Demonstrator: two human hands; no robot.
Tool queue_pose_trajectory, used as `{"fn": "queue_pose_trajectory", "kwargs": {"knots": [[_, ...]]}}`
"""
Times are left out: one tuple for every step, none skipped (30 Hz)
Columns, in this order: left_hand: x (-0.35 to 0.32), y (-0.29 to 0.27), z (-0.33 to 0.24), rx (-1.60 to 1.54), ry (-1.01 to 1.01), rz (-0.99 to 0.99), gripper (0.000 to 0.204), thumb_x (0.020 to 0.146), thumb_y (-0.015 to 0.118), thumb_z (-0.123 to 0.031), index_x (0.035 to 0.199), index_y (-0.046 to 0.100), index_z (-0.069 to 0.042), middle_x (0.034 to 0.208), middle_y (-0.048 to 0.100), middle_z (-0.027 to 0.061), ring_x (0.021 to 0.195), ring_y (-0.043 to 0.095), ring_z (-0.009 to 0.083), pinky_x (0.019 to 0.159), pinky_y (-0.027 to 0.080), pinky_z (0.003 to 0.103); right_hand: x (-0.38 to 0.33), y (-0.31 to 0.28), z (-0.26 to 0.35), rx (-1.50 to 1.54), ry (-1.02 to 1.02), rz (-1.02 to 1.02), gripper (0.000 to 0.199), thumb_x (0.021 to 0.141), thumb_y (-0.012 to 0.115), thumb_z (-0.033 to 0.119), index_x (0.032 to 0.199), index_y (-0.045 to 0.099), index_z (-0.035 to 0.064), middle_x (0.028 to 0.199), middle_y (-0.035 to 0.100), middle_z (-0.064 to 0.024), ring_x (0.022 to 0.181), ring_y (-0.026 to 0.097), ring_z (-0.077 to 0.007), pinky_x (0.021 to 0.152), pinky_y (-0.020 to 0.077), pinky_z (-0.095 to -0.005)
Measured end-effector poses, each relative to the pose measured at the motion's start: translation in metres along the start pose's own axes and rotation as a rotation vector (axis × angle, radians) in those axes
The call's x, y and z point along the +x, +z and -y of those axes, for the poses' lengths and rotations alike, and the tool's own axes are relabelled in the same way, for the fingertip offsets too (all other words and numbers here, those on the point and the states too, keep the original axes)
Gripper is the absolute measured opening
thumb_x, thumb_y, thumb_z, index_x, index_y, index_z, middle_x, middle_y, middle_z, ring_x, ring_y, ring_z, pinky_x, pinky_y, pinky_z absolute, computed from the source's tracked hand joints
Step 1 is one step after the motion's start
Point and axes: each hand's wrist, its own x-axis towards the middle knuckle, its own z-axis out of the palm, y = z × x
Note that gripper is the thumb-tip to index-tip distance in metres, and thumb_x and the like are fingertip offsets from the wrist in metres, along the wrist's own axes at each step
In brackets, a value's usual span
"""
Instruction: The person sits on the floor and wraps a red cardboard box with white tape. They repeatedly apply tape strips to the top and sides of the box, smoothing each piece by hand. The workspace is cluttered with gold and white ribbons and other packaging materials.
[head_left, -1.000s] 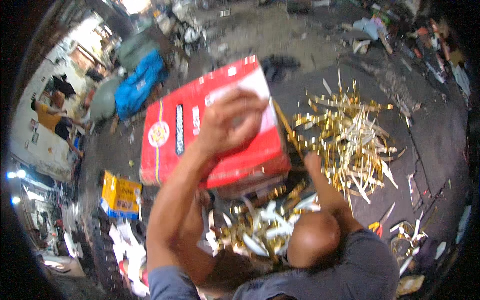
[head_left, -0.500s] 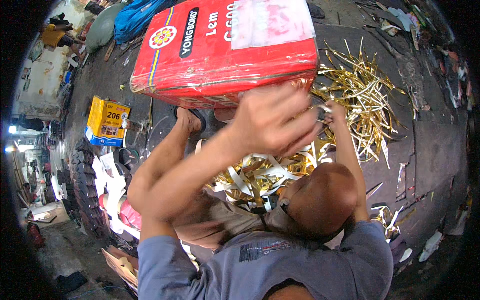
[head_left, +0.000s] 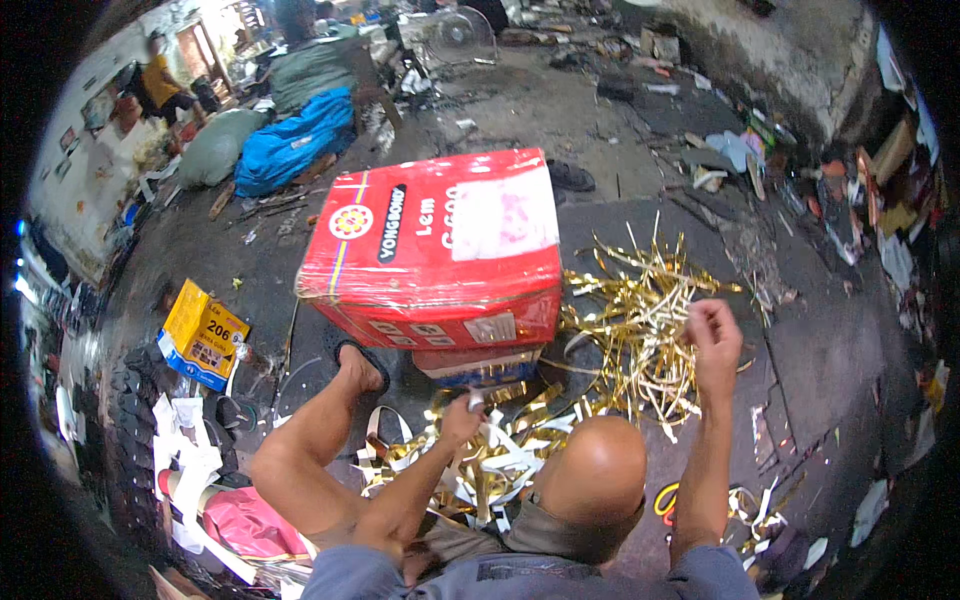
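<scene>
My left hand (head_left: pixel 462 418) is closed in front of the red carton, between my knees. A gold strip (head_left: pixel 510 390) shows at its fingertips. Below it a heap of gold and white strips (head_left: pixel 490 455) lies between my legs. Out to the right, my right hand (head_left: pixel 714 335) hovers at the edge of a loose pile of narrow gold strips (head_left: pixel 650 350). Its fingers are loosely bent and apart, and I see nothing held in them. The large red carton (head_left: pixel 440 250) stands ahead on a smaller box (head_left: pixel 475 367), mostly hidden beneath it.
A yellow and blue can (head_left: pixel 203 335) stands at left, near white scraps (head_left: pixel 190 450) and pink cloth (head_left: pixel 250 525). Yellow loop handles (head_left: pixel 665 502) lie beside my right knee. Farther off are a blue sack (head_left: pixel 295 145), a fan (head_left: pixel 462 38) and a person (head_left: pixel 163 80).
My hands, close together before, are now apart: the left is down by the strip heap, the right out over the gold pile. The view has tilted up, showing more of the room.
</scene>
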Motion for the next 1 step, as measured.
{"fn": "queue_pose_trajectory", "kwargs": {"knots": [[0.0152,0.0033,0.0036,0.031,-0.031,0.16,0.037,0.091,0.072,-0.034,0.112,0.074,-0.004,0.094,0.078,0.0199,0.091,0.076,0.0311,0.085,0.056,0.046,-0.0015,0.0103,0.0288,0.141,0.047,0.233,0.009,0.097,0.07,0.013,0.105,0.068,0.0089,0.097,0.065,-0.0009,0.09,0.062,-0.0099,0.081,0.0529,-0.0306]]}}
